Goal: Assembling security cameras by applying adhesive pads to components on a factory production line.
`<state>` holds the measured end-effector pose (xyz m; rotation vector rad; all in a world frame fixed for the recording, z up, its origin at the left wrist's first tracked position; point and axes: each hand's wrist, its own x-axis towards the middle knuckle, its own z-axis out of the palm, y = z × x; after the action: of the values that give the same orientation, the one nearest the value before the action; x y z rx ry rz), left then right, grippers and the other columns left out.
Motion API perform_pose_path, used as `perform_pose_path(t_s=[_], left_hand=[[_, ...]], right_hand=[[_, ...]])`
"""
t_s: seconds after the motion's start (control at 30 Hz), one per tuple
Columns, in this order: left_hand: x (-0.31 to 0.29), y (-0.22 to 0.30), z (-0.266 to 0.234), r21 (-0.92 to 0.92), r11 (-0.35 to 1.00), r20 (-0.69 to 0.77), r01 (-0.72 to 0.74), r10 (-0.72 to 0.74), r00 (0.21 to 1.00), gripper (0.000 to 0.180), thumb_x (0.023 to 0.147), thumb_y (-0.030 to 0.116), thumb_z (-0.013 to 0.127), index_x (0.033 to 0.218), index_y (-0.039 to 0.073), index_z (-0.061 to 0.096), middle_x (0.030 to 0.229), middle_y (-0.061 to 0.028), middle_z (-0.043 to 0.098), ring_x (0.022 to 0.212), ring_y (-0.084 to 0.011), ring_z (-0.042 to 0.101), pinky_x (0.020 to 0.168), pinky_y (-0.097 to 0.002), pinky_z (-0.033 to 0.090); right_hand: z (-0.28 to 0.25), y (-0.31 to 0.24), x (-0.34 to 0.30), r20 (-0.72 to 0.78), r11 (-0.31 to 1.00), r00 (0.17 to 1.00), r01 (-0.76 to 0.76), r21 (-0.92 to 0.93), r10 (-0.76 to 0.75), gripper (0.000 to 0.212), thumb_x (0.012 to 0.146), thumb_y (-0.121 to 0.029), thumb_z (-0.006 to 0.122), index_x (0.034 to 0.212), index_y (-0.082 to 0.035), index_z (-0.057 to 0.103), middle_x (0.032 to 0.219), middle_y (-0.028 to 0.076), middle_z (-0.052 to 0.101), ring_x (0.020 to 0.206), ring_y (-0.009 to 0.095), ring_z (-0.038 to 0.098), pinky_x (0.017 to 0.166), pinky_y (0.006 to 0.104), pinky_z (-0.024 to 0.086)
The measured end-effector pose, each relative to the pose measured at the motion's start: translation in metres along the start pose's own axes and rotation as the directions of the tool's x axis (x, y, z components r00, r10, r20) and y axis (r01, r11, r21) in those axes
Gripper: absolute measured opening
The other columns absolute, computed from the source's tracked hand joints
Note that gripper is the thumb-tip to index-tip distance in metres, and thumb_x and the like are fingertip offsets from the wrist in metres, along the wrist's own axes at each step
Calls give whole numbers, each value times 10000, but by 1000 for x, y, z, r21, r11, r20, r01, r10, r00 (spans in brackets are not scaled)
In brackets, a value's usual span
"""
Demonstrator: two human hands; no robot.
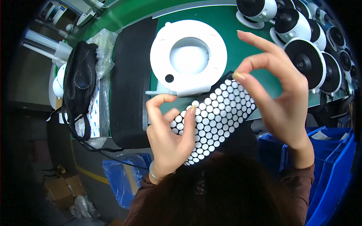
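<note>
A dark sheet covered in rows of round white stickers (213, 122) slants across the front of the table, partly bent. My left hand (167, 132) grips its left end, the thumb lying on top of the dots. At the sheet's upper right corner, the thumb and forefinger of my right hand (281, 81) are pinched together; anything between them is too small to make out. Its other fingers are raised. Just beyond the sheet lies a white ring-shaped housing (160, 52) with a large round opening and a small dark mesh circle.
Several white and black camera-like units (305, 62) crowd the right of the green table (241, 45). A black mat (132, 86) lies left of the housing, beside a black mesh pouch (81, 71). Blue crates (324, 154) stand at the lower right, cardboard boxes (64, 190) on the floor.
</note>
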<state>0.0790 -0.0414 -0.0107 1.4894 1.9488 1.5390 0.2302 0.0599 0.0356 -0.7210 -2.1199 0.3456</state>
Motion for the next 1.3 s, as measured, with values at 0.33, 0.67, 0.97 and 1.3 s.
perform_pose_path(t_s=[0.33,0.67,0.97,1.3], left_hand=[[12,-9,7,4,998,94,-68,68,993,381,838,46,489,1161,-37,305,564,-162,577,466,-216,587,430,-270,392],[14,-13,6,16,990,118,-142,139,983,384,819,-1,488,1160,-42,317,562,-160,570,445,-225,579,404,-252,381],[16,-15,8,-1,983,105,-182,181,978,377,812,-9,498,1149,-41,331,558,-154,567,441,-218,577,403,-252,385],[15,-16,6,-46,982,95,-184,188,978,360,813,0,512,1129,-41,345,545,-130,565,409,-172,549,379,-236,355]], right_hand=[[15,3,7,197,829,898,-439,347,393,106,756,-79,628,789,20,609,736,42,616,673,85,583,679,195,467],[20,2,6,133,886,937,-348,306,322,78,743,-46,639,780,18,619,721,40,616,665,82,581,657,188,462],[19,1,7,163,845,913,-408,345,374,79,736,-41,643,776,22,615,724,49,616,678,91,588,670,200,466],[21,0,7,146,889,937,-348,298,318,101,738,-59,650,734,11,577,738,62,617,680,91,592,674,206,477]])
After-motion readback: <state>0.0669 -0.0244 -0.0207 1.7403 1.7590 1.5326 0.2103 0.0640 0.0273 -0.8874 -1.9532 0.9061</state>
